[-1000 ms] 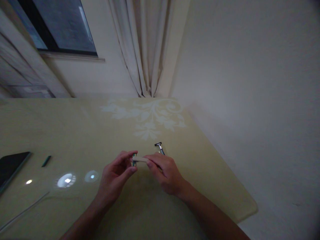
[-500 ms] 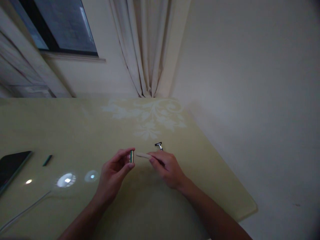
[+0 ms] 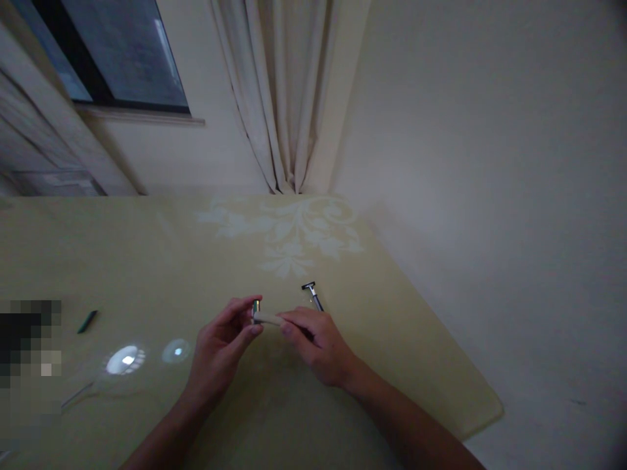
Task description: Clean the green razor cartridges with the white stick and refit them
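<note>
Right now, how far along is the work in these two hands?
Done: the small green piece is in the left hand, the pale stick in the right hand. Underway: the stick's tip appears to meet the piece. Remaining: neither is set down; a razor and dark strip lie nearby.

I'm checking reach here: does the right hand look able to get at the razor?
Probably yes: the razor lies just beyond the right hand with nothing seen between, though its fingers hold a pale stick.
</note>
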The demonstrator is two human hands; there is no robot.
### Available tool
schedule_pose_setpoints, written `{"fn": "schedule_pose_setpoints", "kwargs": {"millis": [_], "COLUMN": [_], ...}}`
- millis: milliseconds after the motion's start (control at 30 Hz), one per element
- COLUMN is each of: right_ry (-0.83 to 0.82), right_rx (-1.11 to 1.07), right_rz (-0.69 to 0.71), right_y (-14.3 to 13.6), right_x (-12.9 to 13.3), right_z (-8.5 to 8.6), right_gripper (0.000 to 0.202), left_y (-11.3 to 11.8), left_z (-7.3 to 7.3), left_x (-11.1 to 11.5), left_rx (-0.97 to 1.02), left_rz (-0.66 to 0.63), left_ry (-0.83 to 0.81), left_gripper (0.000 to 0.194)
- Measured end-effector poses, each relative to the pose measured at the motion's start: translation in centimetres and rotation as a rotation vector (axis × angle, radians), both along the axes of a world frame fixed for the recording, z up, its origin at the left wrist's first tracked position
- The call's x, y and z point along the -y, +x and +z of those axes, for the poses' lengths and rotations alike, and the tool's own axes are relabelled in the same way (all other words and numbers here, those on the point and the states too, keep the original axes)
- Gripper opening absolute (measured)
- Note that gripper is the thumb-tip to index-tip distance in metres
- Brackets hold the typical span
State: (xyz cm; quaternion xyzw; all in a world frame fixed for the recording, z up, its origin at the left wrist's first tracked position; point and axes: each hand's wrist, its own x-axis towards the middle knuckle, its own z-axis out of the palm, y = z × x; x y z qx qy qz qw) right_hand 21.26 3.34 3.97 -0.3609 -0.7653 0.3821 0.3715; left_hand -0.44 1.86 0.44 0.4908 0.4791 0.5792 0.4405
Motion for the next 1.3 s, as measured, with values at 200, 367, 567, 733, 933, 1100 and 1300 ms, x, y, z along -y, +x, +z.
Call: {"fn": "schedule_pose_setpoints", "kwargs": {"millis": [200, 367, 567, 733, 933, 1100, 1300], "right_ry": [-0.005, -0.016, -0.01, -0.033, -0.115, -0.139, -0.137], "right_rx": [-0.031, -0.009, -0.025, -0.052, -0.056, -0.103, -0.068], "right_rz": [-0.028, -0.041, 0.002, -0.096, -0.084, -0.089, -0.14], "right_y": [-0.01, -0.13, -0.44, -0.56, -0.63, -0.41, -0.32], "right_x": [-0.21, -0.43, 0.04, 0.09, -0.03, 0.07, 0.03], "right_z": [-0.21, -0.62, -0.35, -0.27, -0.45, -0.65, -0.66], "right_gripper": [0.033, 0.035, 0.036, 0.04, 0.047, 0.045, 0.053], "left_y": [-0.11, 0.11, 0.23, 0.32, 0.35, 0.11, 0.16], "left_z": [-0.06, 0.33, 0.41, 0.69, 0.63, 0.41, 0.61], "left_x": [-0.11, -0.18, -0.25, -0.23, -0.01, 0.12, 0.11], "left_rx": [-0.039, -0.059, -0.065, -0.045, -0.085, -0.099, -0.115], "left_rz": [-0.016, -0.022, -0.015, 0.001, -0.002, -0.038, -0.025], "left_ry": [0.017, 0.07, 0.068, 0.063, 0.084, 0.104, 0.108], "left_gripper": [0.037, 0.035, 0.036, 0.035, 0.035, 0.035, 0.034]}}
